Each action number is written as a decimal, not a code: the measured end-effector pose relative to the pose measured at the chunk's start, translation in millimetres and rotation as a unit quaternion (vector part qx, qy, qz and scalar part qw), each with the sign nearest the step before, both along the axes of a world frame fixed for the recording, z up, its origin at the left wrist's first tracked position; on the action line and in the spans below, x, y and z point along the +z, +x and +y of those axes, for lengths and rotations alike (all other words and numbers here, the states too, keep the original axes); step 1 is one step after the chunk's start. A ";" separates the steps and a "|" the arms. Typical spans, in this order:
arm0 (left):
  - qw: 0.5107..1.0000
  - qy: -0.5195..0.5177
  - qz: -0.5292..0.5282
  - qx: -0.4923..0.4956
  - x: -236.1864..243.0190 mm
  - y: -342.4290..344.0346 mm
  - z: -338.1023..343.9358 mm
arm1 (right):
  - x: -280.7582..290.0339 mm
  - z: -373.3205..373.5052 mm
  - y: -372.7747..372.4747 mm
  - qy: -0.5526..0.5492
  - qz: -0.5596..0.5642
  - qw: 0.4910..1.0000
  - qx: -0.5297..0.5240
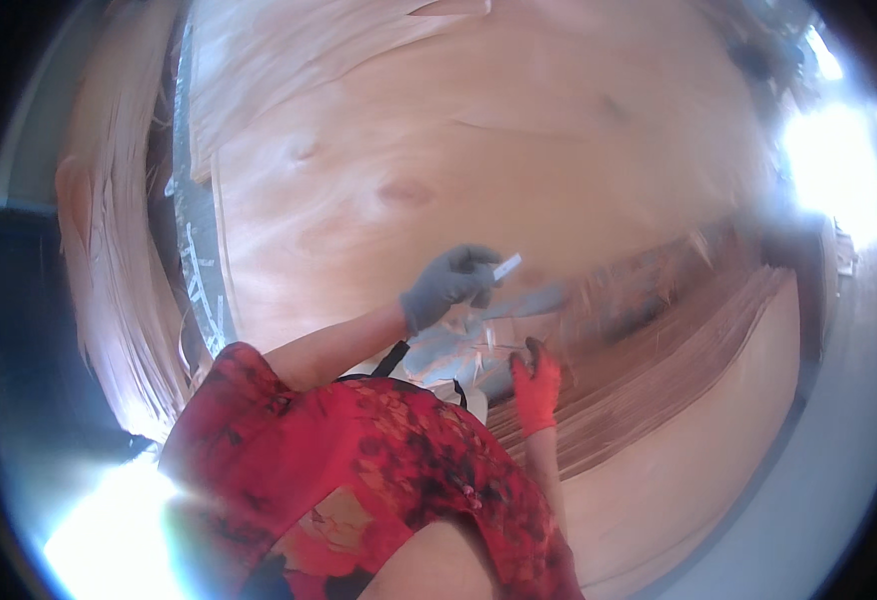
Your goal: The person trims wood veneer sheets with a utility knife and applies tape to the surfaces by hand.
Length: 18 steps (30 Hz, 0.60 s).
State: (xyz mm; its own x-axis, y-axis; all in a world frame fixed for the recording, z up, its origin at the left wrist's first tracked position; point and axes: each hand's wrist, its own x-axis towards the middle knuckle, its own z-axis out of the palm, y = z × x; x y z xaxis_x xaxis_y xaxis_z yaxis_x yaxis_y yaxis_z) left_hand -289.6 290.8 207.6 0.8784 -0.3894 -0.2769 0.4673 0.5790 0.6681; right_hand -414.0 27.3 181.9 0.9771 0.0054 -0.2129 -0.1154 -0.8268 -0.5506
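White piece (508, 266) pinched in grip of gray-gloved left hand (453, 284), near veneer sheet (439, 180); orange-gloved right hand (536, 388) beside veneer stack (649, 415), grip loosely spread.

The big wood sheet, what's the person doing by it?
The person's grey-gloved left hand grips a small pale flat piece over the near edge of the wide wooden sheet. The orange-gloved right hand is near a stack of thin sheets; whether it holds anything isn't clear.
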 end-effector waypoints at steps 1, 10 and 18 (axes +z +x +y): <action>1.000 0.002 -0.006 -0.006 0.0 6.4 -6.5 | 13.2 -5.9 30.6 0.158 0.009 0.987 -0.023; 0.988 0.087 -0.024 0.124 -7.0 56.1 -85.4 | 66.8 8.3 229.8 0.390 0.045 0.919 0.013; 0.953 0.203 0.139 0.178 -19.8 121.7 -130.8 | 22.5 -44.4 375.7 0.457 0.122 0.863 0.179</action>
